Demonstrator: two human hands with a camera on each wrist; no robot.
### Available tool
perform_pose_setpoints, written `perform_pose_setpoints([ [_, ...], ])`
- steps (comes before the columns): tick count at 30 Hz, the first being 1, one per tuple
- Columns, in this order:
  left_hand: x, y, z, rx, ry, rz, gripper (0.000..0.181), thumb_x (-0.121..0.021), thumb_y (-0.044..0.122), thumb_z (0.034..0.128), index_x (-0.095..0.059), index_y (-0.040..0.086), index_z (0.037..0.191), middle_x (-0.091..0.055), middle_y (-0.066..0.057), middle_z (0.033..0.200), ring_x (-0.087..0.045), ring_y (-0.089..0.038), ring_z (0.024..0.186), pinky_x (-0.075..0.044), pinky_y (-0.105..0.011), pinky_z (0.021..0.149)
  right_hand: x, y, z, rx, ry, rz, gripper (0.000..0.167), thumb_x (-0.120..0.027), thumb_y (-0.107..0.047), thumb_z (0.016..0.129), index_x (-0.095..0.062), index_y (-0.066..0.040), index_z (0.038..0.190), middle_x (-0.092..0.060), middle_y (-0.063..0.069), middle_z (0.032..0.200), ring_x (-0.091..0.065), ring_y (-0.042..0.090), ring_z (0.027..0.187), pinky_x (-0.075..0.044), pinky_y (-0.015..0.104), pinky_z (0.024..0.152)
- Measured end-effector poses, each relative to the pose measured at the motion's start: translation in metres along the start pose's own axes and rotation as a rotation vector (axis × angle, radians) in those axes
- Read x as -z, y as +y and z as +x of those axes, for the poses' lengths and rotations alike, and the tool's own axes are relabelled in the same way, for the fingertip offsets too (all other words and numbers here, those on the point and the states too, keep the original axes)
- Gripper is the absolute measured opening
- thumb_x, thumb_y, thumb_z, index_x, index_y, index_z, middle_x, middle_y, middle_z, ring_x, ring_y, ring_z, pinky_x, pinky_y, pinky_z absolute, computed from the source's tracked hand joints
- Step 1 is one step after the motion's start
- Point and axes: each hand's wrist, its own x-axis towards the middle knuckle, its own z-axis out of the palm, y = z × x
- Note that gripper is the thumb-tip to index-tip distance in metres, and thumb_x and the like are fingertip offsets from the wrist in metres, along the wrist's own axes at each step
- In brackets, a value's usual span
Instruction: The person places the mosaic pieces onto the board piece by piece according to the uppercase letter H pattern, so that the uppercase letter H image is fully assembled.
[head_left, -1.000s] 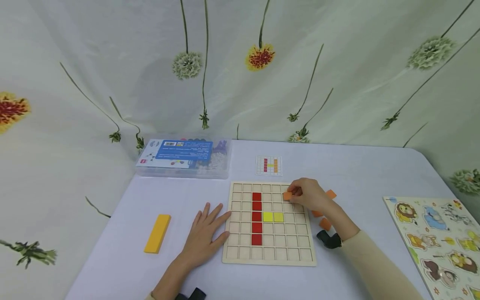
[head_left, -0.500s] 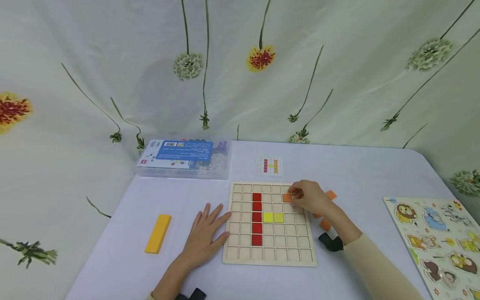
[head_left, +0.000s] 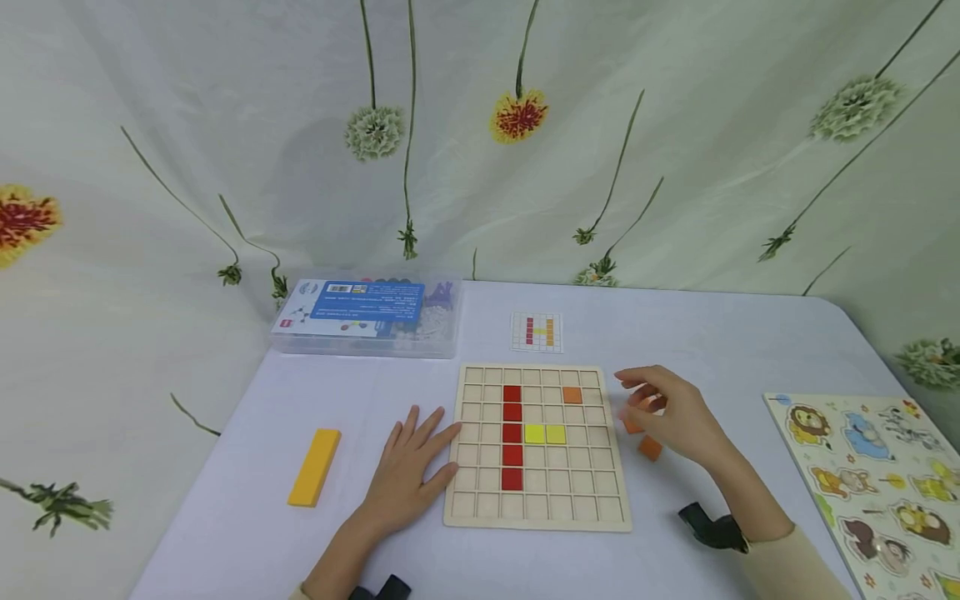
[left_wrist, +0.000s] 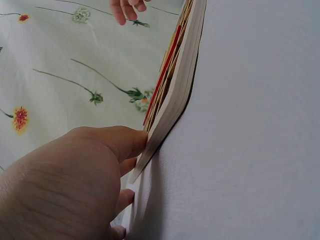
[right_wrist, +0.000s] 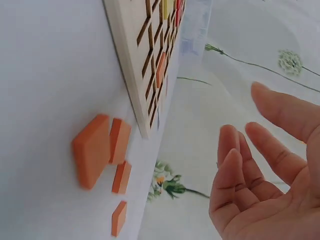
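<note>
The left hand (head_left: 411, 467) lies flat with spread fingers, its thumb and fingertips touching the left edge of the wooden grid board (head_left: 536, 515). On the board, red square tiles (head_left: 512, 433) form a column, two yellow tiles (head_left: 544, 434) sit beside its middle, and one orange tile (head_left: 572, 395) lies in a cell at upper right. Above the loose orange tiles (head_left: 650, 448), right of the board, hovers the right hand (head_left: 675, 417), fingers loosely bent and holding nothing. In the right wrist view several loose orange tiles (right_wrist: 92, 151) lie apart from that hand (right_wrist: 275, 175).
Behind the board lies a small pattern card (head_left: 537, 332) with red, yellow and orange squares. A clear plastic box (head_left: 367, 321) stands at back left. A yellow-orange block (head_left: 315, 467) lies on the left, and an animal picture board (head_left: 870, 483) at the right.
The right hand has released the orange tile, which now lies in its board cell, and has moved right, over the loose orange tiles. The left hand stays in place.
</note>
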Motion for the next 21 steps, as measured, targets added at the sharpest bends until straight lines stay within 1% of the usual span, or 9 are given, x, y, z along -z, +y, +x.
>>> perform_pose_setpoints([
  [3,0.000,0.000,0.000,0.000,0.002,-0.001,0.051,-0.063,0.029,0.0904,-0.056,0.017,0.140,-0.041,-0.013,0.154,-0.016,-0.043,0.149,-0.011,-0.064,0.117,0.006,0.006,-0.013,-0.003,0.047,0.011,0.049,-0.076,-0.008,0.083,-0.060,-0.008,0.130,-0.064,0.013,0.118,-0.061,0.016,0.093,-0.051,0.021,0.076],
  [6,0.000,0.000,0.001,-0.001,0.005,0.001,0.051,-0.063,0.029,0.0902,-0.056,0.017,0.140,-0.041,-0.013,0.154,-0.016,-0.043,0.149,-0.011,-0.064,0.117,0.010,0.014,-0.026,-0.018,0.083,0.028,0.055,-0.077,-0.007,0.082,-0.057,-0.008,0.133,-0.063,0.014,0.118,-0.060,0.009,0.091,-0.050,0.018,0.074],
  [9,0.001,0.001,0.001,-0.003,0.006,0.004,0.051,-0.064,0.029,0.0901,-0.056,0.017,0.139,-0.041,-0.013,0.154,-0.016,-0.043,0.149,-0.011,-0.064,0.117,0.011,0.022,-0.036,-0.049,0.098,0.035,0.058,-0.077,-0.005,0.081,-0.055,-0.007,0.135,-0.063,0.015,0.118,-0.059,0.001,0.088,-0.049,0.017,0.073],
  [12,0.001,0.001,0.001,-0.003,0.005,0.005,0.051,-0.063,0.029,0.0899,-0.056,0.017,0.139,-0.041,-0.013,0.154,-0.016,-0.043,0.149,-0.011,-0.064,0.117,0.011,0.029,-0.043,-0.095,0.094,0.048,0.059,-0.078,-0.008,0.081,-0.055,-0.007,0.135,-0.063,0.015,0.117,-0.057,-0.003,0.088,-0.048,0.017,0.072],
  [15,0.001,0.002,0.001,0.000,0.004,0.001,0.051,-0.064,0.029,0.0898,-0.056,0.017,0.139,-0.042,-0.013,0.153,-0.017,-0.043,0.149,-0.011,-0.064,0.117,0.011,0.035,-0.047,-0.120,0.088,0.078,0.059,-0.079,-0.011,0.081,-0.055,-0.007,0.135,-0.064,0.016,0.117,-0.057,-0.002,0.087,-0.048,0.017,0.071],
  [18,0.001,0.002,0.001,0.005,0.005,0.001,0.051,-0.064,0.029,0.0898,-0.056,0.017,0.139,-0.042,-0.013,0.153,-0.017,-0.044,0.148,-0.011,-0.064,0.117,0.010,0.040,-0.048,-0.137,0.080,0.096,0.059,-0.078,-0.012,0.082,-0.055,-0.007,0.136,-0.064,0.015,0.116,-0.058,-0.002,0.087,-0.048,0.017,0.071],
  [21,0.001,0.002,0.000,0.007,0.004,0.001,0.051,-0.064,0.029,0.0900,-0.056,0.017,0.139,-0.042,-0.013,0.153,-0.017,-0.044,0.149,-0.011,-0.064,0.117,0.008,0.044,-0.047,-0.177,0.057,0.122,0.060,-0.078,-0.012,0.082,-0.054,-0.008,0.137,-0.063,0.015,0.118,-0.058,0.000,0.087,-0.047,0.018,0.072],
])
